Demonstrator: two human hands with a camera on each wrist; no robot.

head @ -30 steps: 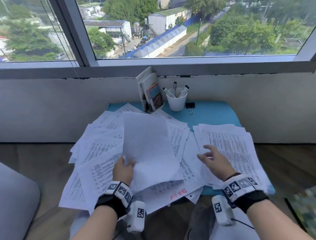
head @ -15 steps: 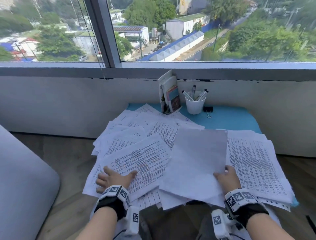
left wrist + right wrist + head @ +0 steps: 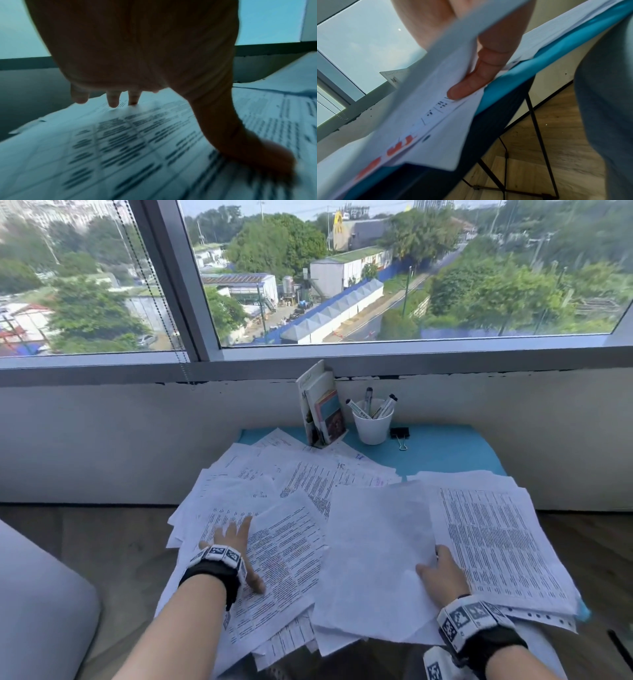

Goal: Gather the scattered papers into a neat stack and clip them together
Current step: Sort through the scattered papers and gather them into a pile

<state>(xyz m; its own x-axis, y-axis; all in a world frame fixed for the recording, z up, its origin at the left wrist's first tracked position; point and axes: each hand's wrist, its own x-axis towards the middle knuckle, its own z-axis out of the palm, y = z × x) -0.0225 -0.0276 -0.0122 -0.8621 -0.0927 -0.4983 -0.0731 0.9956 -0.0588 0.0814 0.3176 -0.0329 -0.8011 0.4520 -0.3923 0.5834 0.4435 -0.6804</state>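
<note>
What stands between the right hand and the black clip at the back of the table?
Nothing solid blocks the way. The right hand grips a blank sheet. Between it and the clip lie only flat papers and bare table. The white cup stands beside the clip, to its left.

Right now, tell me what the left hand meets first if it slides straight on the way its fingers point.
The left hand lies flat on a printed sheet, fingers pointing toward the window. Straight ahead lie only more scattered papers, then probably the wall below the sill; depth is unclear.
</note>
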